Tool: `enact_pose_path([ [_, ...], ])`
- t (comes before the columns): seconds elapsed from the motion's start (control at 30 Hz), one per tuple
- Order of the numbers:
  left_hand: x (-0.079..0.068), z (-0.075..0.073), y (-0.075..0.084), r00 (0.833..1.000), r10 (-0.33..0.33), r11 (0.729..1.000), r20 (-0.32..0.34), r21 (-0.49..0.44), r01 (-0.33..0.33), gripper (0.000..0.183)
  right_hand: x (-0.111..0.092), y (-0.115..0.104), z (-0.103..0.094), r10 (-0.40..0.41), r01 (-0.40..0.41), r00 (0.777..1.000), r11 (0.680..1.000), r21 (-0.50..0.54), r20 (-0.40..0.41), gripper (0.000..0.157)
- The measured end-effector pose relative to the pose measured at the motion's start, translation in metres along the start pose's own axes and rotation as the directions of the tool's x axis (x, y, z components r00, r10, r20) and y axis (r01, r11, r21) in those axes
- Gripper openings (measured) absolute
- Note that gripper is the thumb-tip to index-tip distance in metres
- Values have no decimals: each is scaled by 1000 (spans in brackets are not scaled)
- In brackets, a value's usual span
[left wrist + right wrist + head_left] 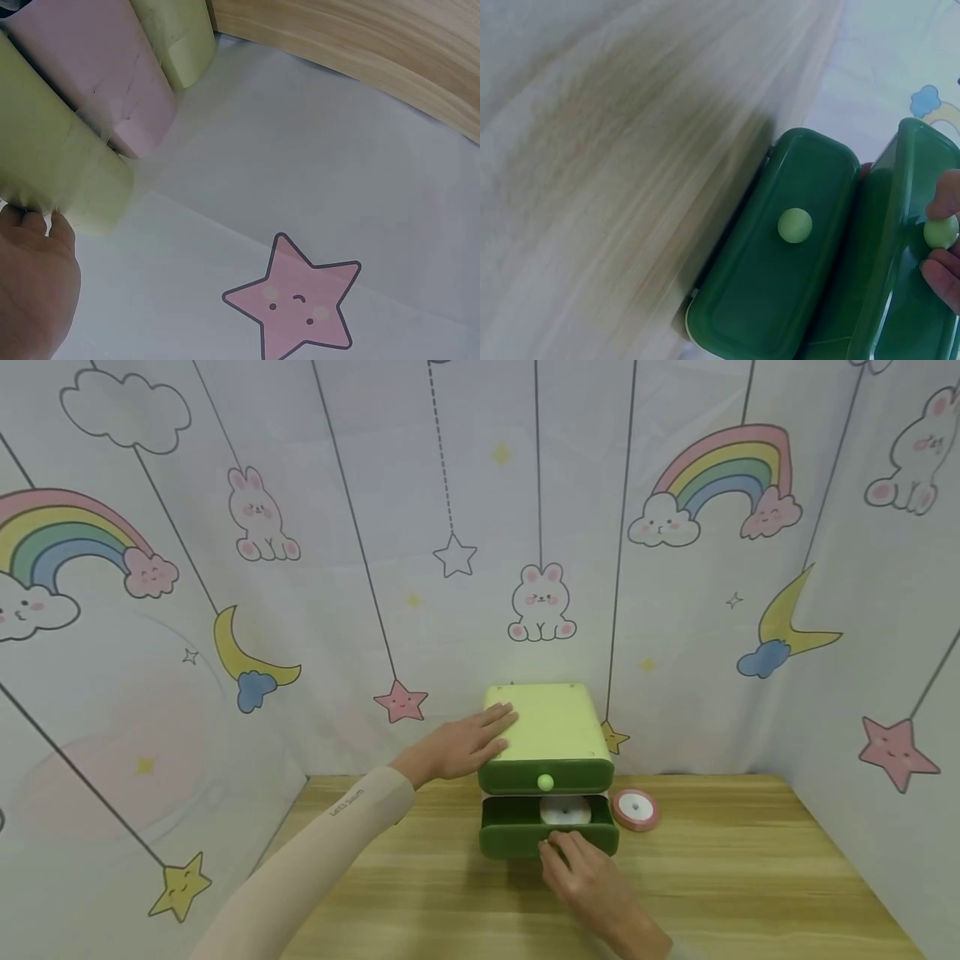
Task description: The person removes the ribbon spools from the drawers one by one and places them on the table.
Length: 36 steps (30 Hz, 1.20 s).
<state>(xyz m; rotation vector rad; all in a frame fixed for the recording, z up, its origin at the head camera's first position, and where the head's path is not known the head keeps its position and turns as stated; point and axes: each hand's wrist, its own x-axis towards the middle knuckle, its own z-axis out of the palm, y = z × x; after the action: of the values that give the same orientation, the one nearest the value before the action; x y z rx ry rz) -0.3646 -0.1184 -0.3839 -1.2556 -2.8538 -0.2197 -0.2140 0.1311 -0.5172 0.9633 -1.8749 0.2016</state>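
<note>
A small drawer cabinet [547, 718] with a pale green top and dark green fronts stands against the back curtain. My left hand [472, 743] rests with extended fingers on the left part of its top. With thumb and fingers, my right hand [588, 885] pinches the round light green knob [940, 232] of a pulled-out drawer [510, 842]. Inside that drawer lies a whitish round spool [566, 811], partly hidden by the front. Above it, the top drawer [510, 777] is closed. The right wrist view shows a closed lower drawer [769, 277] with its own knob [795, 225].
A pink ribbon roll with a white centre [636, 810] lies on the wooden table [720, 877], just right of the cabinet. White curtains [465, 635] printed with rabbits, stars and rainbows enclose the table at the back and both sides.
</note>
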Motion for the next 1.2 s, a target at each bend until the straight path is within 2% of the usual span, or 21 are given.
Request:
enact_pose_path([
  [0.77,1,0,0,1000,0,1000,10,7,0,66,-9,-13,-12,-24,26,996,999,32,-88,31],
  [1.2,0,-1,1,1000,6,1000,6,5,-6,66,-11,-18,-19,-85,87,989,996,7,-119,29],
])
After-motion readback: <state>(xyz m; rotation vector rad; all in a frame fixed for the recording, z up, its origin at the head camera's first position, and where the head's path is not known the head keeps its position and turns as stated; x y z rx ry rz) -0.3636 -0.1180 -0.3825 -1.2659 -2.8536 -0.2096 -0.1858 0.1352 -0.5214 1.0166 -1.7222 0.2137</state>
